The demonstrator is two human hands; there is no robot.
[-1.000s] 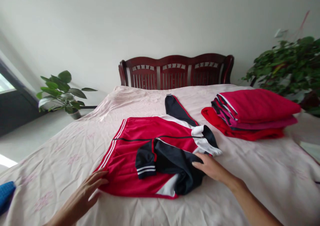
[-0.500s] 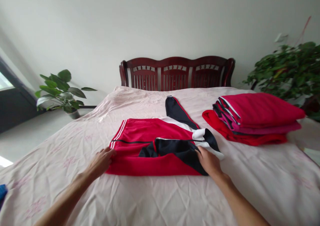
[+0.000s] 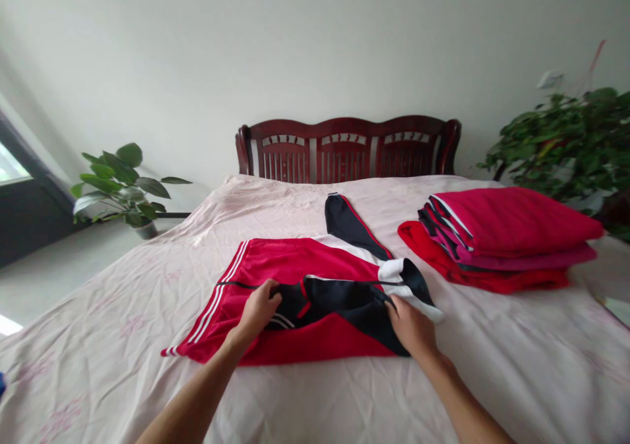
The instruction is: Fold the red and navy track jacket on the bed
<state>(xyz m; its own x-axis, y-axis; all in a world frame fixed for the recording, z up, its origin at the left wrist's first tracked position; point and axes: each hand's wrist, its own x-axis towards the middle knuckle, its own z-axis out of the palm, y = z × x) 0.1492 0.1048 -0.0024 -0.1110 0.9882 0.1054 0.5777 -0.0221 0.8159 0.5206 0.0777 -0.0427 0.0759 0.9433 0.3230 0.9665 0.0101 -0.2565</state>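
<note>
A red, black and white track jacket (image 3: 290,258) lies on the bed, its striped hem to the left and its white-and-black collar to the right. One black sleeve (image 3: 352,224) stretches away toward the headboard; the other is folded in across the jacket's front. My left hand (image 3: 260,308) is closed on the dark cuff end of that folded sleeve, near the jacket's middle. At the shoulder by the collar, my right hand (image 3: 412,326) pinches the black fabric. The fingertips of both hands are partly hidden.
A stack of folded red and pink clothes (image 3: 512,224) stands on the bed to the right of the jacket. Behind the bed's pale sheet (image 3: 315,404) rises a dark wooden headboard (image 3: 344,145). Potted plants (image 3: 123,185) flank the bed on both sides.
My left hand has moved right, from the jacket's hem to the folded sleeve's cuff. The near hem corner now spreads out to the lower left. My right hand stays at the shoulder.
</note>
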